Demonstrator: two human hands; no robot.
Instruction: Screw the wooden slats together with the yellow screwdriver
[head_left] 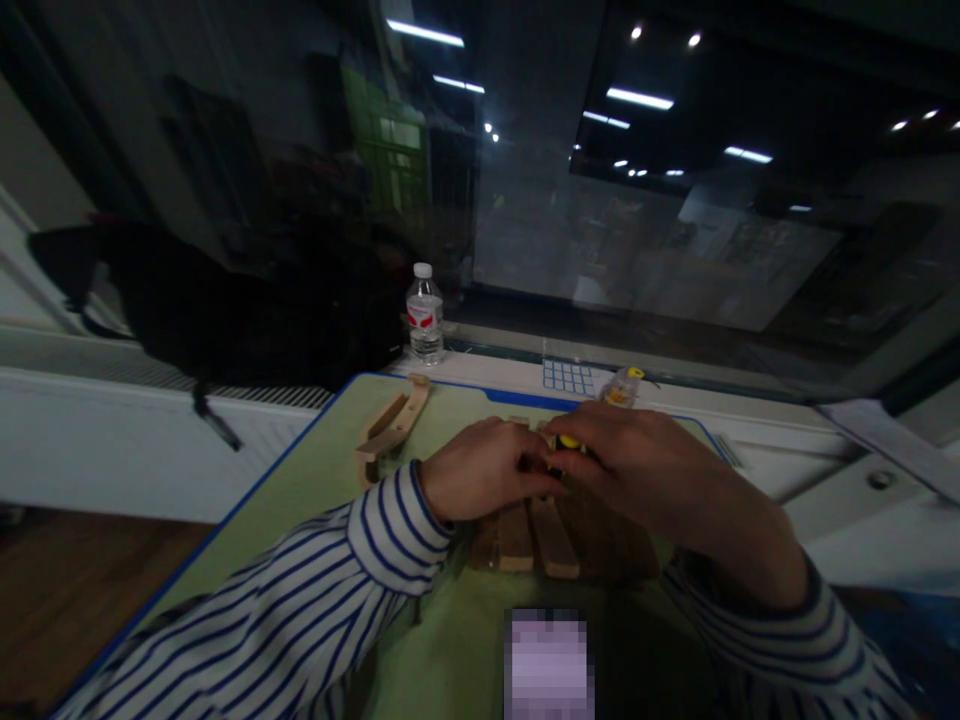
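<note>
My right hand (637, 470) pinches a yellow-and-black handle (568, 441), apparently a screwdriver's, over the wooden slats. Close against it from the left, my left hand (487, 470) has its thumb and fingers closed near the tool; anything between them is hidden. Beneath both hands lie light wooden slats (553, 540) on a darker brown wooden piece (611, 540). The tool's tip and the far ends of the slats are mostly covered by the hands. Left of my left hand, a light wooden frame part (401, 425) with holes rests on the table.
The green table (292, 510) has a blue edge. A pixelated lilac rectangle (549, 665) is at its near side. Behind stand a water bottle (425, 315) and a clear package with yellow (621, 388). A black bag (225, 310) lies on the sill, before a dark window.
</note>
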